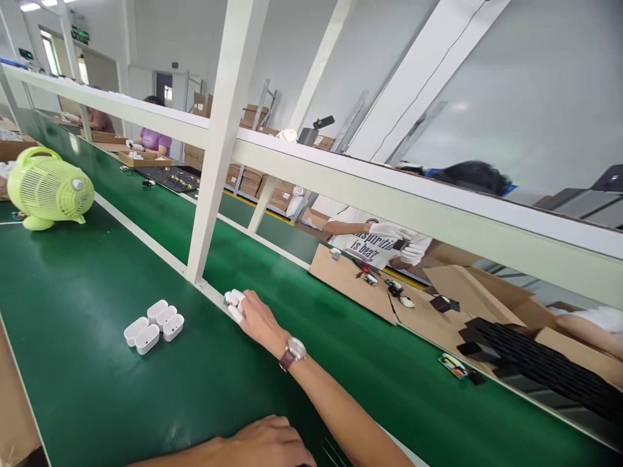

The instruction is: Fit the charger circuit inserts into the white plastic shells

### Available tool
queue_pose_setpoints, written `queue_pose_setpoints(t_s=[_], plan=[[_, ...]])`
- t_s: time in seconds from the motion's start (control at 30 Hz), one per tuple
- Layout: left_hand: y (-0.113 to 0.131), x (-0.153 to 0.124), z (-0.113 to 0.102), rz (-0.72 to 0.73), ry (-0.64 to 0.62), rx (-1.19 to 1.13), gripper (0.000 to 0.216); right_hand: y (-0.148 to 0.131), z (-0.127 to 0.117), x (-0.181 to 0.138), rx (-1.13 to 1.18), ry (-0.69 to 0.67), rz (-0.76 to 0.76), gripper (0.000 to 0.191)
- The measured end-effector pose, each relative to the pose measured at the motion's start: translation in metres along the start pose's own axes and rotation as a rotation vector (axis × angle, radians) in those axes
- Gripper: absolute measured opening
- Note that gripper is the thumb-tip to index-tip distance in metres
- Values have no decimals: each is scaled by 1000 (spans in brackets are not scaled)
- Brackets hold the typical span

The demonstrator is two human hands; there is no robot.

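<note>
My right hand (256, 318), with a watch (293, 351) on its wrist, reaches out to the pale rail (214, 295) along the bench edge. White covers sit on its fingertips, which are pinched together. A small piece with a bit of green shows at the tips, too small to name. My left hand (272, 442) lies low at the bottom edge of the view, its fingers curled under; whatever is beneath them is hidden. Several small white oval cases (147, 338), hollow on top, stand grouped on the green bench top (87, 272), left of my right hand.
A white post (209, 188) and shelf beam (413, 207) rise before me. A green belt (292, 285) runs beyond the rail, carrying a small circuit board (453, 365). A lime-green fan (51, 188) stands left. Across, a person's gloved hands (403, 243) hold a dark piece above cardboard (350, 285).
</note>
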State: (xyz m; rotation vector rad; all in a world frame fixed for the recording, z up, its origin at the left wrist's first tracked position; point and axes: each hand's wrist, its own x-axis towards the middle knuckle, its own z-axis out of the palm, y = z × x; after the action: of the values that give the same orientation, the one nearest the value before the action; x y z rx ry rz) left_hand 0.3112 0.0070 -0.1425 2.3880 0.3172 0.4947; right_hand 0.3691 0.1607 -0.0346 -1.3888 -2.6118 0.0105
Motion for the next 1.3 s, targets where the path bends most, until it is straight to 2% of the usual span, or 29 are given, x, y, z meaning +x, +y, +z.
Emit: queue_pose_setpoints(t_s=[0.1,0.17,0.27,0.33,0.37,0.43,0.5,0.6,0.7,0.77,0.87,0.97,1.07,1.3], plan=[[19,-8,-17,-44,67,-34,72,-23,-2,-45,18,-67,-114,27],[33,-14,-29,-58,114,-64,71,-30,-11,-68,46,-60,-135,31],[50,-19,-48,-72,134,-109,64,-20,-40,-109,126,119,-6,55],[58,-22,-57,-98,142,-130,59,-7,-57,-150,139,226,125,52],[61,-23,-61,-114,145,-132,56,-2,-62,-175,123,235,178,46],[66,-25,-65,-141,149,-126,51,2,-61,-229,75,211,256,37],[67,-27,-66,-150,153,-115,50,-1,-50,-277,46,199,306,31],[67,-30,-64,-148,178,-113,52,-14,-32,-320,67,243,360,21],[68,-34,-61,-163,220,-133,50,-26,-31,-326,113,285,394,24],[69,-35,-59,-169,248,-145,50,-36,-42,-319,174,293,387,21],[70,-36,-58,-164,275,-137,52,-52,-64,-309,224,229,281,20],[71,-36,-57,-168,280,-109,52,-63,-76,-306,66,129,181,16],[72,-35,-57,-167,279,-95,53,-65,-76,-307,-103,62,169,16],[74,-33,-60,-187,241,-97,53,-59,-72,-310,-182,-13,203,19]])
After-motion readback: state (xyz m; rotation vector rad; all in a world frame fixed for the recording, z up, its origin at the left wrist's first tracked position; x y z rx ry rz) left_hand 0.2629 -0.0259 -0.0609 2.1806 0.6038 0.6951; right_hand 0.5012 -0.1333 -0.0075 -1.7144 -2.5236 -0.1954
